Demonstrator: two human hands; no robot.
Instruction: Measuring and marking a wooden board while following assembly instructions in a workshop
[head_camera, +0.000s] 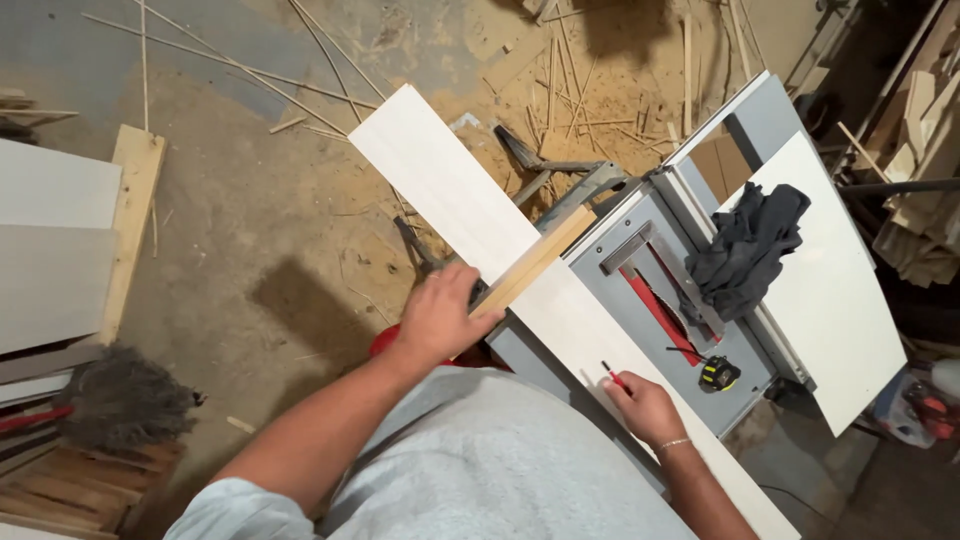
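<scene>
While sawdust lies thick and tan over the concrete floor, a grey table saw stands at the middle of the workshop, its flat metal top serving as the desk. Thin wood slivers and offcuts are scattered across the floor beyond it. A long white board, smooth and straight-edged, lies diagonally across the saw's near edge, one end reaching out over the floor, the other running down past the person's right side. A narrow strip of pale bare wood lies across the board at an angle. The left hand rests on the near end of that strip, fingers closed down over it and pressing it to the board. The right hand rests on the board lower down, fingers pinched around a red pencil whose tip touches the white face.

On the saw top, a red insert surrounds the blade slot, and a yellow-and-black tape measure sits just beside it. A crumpled dark grey cloth lies on the fence rail, partly over a second white panel on the far side. At left, pale panels lean in a stack near what looks like a bristly brush head. More timber scraps pile at the right wall.
</scene>
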